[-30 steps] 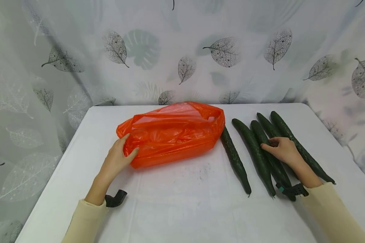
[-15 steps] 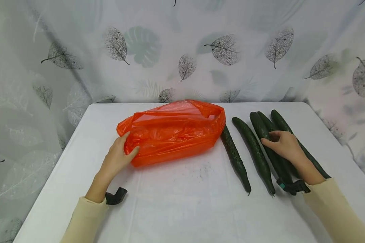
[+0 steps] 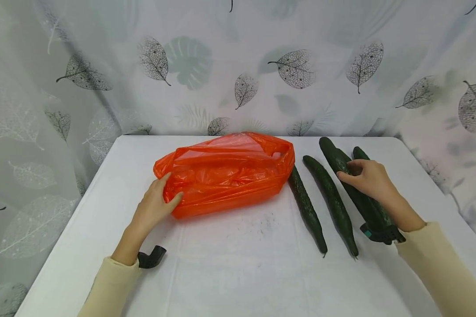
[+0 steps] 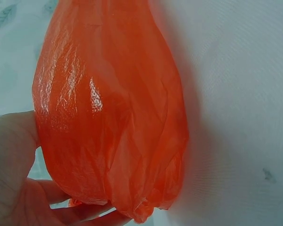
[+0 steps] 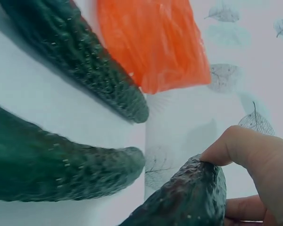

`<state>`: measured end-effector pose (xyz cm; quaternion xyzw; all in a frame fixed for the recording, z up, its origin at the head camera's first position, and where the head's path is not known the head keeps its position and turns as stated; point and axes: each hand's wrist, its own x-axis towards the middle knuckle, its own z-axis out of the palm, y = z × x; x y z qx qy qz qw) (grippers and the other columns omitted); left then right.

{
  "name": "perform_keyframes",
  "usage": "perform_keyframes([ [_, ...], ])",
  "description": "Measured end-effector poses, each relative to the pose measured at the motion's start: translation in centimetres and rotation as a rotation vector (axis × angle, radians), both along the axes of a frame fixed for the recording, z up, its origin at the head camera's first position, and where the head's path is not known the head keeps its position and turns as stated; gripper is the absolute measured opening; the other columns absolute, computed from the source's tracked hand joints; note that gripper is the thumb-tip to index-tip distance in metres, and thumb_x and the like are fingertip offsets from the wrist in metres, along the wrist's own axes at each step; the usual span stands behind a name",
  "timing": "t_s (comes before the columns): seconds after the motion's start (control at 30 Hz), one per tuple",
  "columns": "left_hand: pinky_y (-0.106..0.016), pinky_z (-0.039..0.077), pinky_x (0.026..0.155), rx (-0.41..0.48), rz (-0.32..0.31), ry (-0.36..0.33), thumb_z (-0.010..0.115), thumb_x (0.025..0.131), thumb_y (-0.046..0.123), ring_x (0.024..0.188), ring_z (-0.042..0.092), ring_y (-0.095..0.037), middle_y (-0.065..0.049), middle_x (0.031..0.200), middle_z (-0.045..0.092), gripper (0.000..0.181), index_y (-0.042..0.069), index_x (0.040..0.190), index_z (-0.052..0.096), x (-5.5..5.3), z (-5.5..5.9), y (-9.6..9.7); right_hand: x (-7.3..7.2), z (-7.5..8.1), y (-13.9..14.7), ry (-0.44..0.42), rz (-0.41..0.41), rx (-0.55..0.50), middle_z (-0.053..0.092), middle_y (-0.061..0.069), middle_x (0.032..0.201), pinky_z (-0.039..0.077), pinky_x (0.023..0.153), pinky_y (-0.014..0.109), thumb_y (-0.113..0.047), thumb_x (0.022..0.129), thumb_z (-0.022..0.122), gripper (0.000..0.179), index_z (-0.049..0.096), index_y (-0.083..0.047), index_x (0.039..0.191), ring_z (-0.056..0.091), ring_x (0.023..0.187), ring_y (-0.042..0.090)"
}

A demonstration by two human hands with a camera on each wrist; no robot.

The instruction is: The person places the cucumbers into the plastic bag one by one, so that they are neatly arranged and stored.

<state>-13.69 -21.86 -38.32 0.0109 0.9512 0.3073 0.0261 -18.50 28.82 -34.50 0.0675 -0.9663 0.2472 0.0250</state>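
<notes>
The left hand (image 3: 152, 204), fingers apart, touches the bag (image 3: 226, 180) at eight o'clock. The right hand (image 3: 369, 178) clamps a cucumber (image 3: 358, 200) at the bag's three o'clock.

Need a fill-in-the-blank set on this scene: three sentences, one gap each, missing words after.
1. The person's left hand touches a crinkled, shiny orange bag made of thin ____.
2. The right hand holds a long, bumpy, dark green cucumber, which in the head view is to the ____ of the bag.
3. Beyond the flat white tabletop hangs a pale curtain printed with ____.

Missing words: plastic; right; leaves.
</notes>
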Motion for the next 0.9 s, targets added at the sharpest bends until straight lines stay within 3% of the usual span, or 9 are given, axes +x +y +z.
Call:
perform_keyframes([
  [0.2, -0.068, 0.039, 0.097, -0.009, -0.003, 0.005, 0.059, 0.094, 0.031, 0.131, 0.037, -0.047, -0.030, 0.148, 0.031, 0.075, -0.004, 0.151, 0.024, -0.1, 0.2, 0.0, -0.5, 1.4, -0.6, 0.035, 0.027, -0.003, 0.063, 0.036, 0.103, 0.051, 0.072, 0.055, -0.024, 0.090, 0.065, 0.053, 0.056, 0.020, 0.118, 0.061, 0.091, 0.047],
  [0.47, -0.067, 0.040, 0.097, -0.002, -0.001, 0.000, 0.059, 0.094, 0.030, 0.132, 0.037, -0.047, -0.029, 0.148, 0.031, 0.075, -0.004, 0.151, 0.024, 0.2, -0.1, 0.1, -0.8, 3.0, -2.0, 0.074, 0.057, -0.015, 0.067, 0.029, 0.095, 0.050, 0.056, 0.032, -0.022, 0.088, 0.067, 0.045, 0.062, 0.015, 0.113, 0.063, 0.080, 0.038],
  [0.9, -0.066, 0.039, 0.098, -0.005, -0.001, 0.020, 0.059, 0.094, 0.029, 0.133, 0.037, -0.047, -0.030, 0.149, 0.031, 0.074, -0.004, 0.151, 0.025, 0.4, -0.1, 0.2, -2.1, 5.2, -4.8, 0.086, 0.130, -0.010, 0.067, 0.026, 0.096, 0.049, 0.052, 0.029, -0.022, 0.085, 0.071, 0.045, 0.064, 0.013, 0.113, 0.063, 0.075, 0.032],
])
